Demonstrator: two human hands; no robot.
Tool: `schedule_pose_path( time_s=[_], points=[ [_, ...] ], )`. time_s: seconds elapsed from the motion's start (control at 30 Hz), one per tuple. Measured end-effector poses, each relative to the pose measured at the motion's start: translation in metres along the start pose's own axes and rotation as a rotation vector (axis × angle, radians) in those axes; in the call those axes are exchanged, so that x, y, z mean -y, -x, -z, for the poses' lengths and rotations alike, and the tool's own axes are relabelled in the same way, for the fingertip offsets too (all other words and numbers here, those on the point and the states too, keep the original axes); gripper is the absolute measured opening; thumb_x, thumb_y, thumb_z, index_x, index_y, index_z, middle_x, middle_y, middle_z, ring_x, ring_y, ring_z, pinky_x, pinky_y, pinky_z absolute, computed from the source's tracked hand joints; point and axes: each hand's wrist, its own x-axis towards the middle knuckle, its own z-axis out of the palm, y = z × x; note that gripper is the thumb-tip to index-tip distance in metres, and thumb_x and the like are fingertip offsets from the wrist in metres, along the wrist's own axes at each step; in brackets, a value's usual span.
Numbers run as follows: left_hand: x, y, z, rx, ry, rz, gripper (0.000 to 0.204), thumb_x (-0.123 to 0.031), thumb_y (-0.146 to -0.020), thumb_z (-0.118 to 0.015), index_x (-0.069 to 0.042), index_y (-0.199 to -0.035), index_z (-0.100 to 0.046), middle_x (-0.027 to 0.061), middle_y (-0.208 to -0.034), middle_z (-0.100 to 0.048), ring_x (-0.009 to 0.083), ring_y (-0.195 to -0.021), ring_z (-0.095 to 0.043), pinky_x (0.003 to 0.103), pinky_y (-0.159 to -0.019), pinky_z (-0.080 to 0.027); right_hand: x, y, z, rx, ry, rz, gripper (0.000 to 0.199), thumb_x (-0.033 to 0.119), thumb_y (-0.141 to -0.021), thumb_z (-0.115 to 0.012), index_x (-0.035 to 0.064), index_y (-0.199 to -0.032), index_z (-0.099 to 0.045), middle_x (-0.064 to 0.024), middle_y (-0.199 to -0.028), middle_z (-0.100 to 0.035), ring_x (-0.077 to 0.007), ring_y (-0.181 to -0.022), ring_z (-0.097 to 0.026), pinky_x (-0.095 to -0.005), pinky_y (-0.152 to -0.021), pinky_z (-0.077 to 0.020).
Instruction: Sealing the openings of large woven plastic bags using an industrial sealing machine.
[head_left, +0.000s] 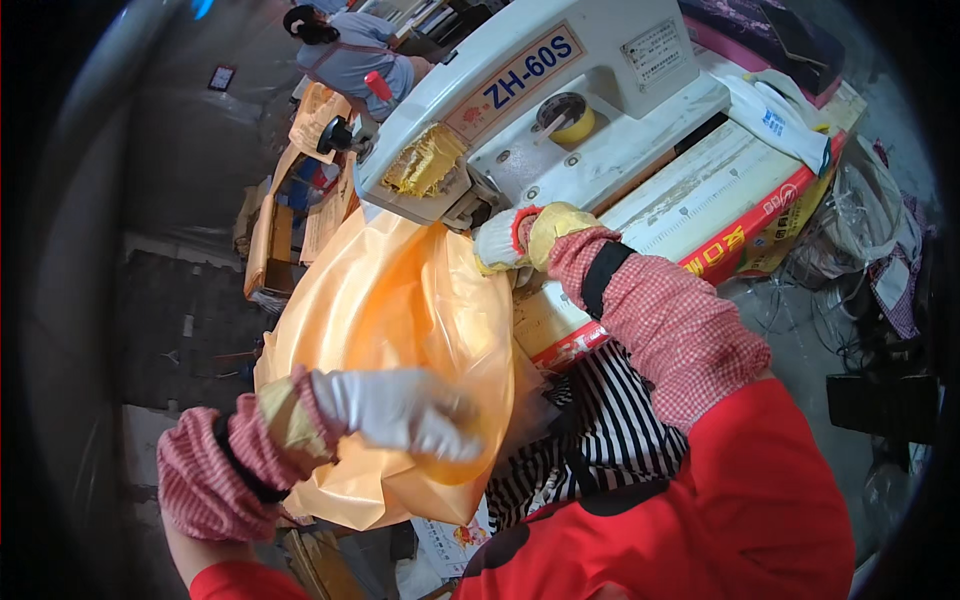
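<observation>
Holding the orange plastic bag (pixel 390 330) at two places, the person works directly below the head of the white sealing machine (pixel 540 110), which serves as the reference for all positions here. The bag hangs from just under the machine's front nose, where a yellowed, worn pad (pixel 425 160) is fitted, and bulges downward and toward the person.

The left hand (pixel 405 410), in a white glove, lies well below the machine on the lower front of the bag; its fingers are curled and pressed onto the plastic, gathering it. The right hand (pixel 520 240), in a white glove with a yellow cuff, sits just beneath the machine's nose at the bag's upper edge, fingers closed together on the film there; the exact pinch point is hidden by the glove.

Both forearms wear red checked sleeve covers (pixel 660 310). A yellow tape roll (pixel 572 122) sits on top of the machine. Beyond the machine, another person (pixel 350 50) stands at stacked cardboard (pixel 270 240).
</observation>
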Motion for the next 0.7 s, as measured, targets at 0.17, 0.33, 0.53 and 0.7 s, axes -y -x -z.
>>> schedule_pose_path(
  time_s=[0.17,0.33,0.53,0.7],
  points=[
    [0.060,-0.017,-0.037,0.051,0.113,0.281,0.059,-0.055,-0.083,-0.047,0.001,-0.100,-0.058,0.0150,-0.093,-0.062,0.0185,-0.084,-0.057,0.033,-0.073,-0.044,0.162,0.112,0.190,-0.421,-0.229,0.187,0.026,0.031,-0.065,-0.061,0.0119,-0.082,-0.068,-0.0140,-0.082,-0.063,-0.0287,-0.076,-0.061,-0.0420,-0.063,-0.0454],
    [0.026,-0.045,-0.095,0.401,-0.279,0.295,0.040,-0.041,-0.083,-0.051,-0.001,-0.085,-0.060,0.0164,-0.078,-0.062,0.0280,-0.072,-0.058,0.038,-0.063,-0.044,0.148,0.103,0.136,-0.612,-0.600,0.124,0.019,0.027,-0.069,-0.060,0.0089,-0.068,-0.068,-0.0085,-0.065,-0.063,-0.0237,-0.059,-0.060,-0.0358,-0.052,-0.0458],
    [-0.021,-0.023,-0.124,0.428,-0.552,0.246,0.024,-0.026,-0.075,-0.056,-0.002,-0.073,-0.061,0.0172,-0.068,-0.059,0.0345,-0.069,-0.058,0.042,-0.060,-0.045,0.229,0.180,0.184,-1.152,0.250,-0.380,0.008,0.022,-0.071,-0.060,0.0189,-0.068,-0.066,-0.0035,-0.064,-0.062,-0.0217,-0.054,-0.059,-0.0393,-0.048,-0.0419],
    [-0.041,-0.022,-0.128,0.413,-0.583,0.256,0.019,-0.019,-0.074,-0.059,-0.001,-0.078,-0.062,0.0155,-0.078,-0.062,0.0350,-0.075,-0.059,0.041,-0.063,-0.048,0.277,0.257,0.187,-0.564,0.067,0.236,0.011,0.020,-0.071,-0.059,0.0154,-0.078,-0.065,-0.0055,-0.070,-0.063,-0.0240,-0.056,-0.059,-0.0376,-0.053,-0.0443]
  ],
)
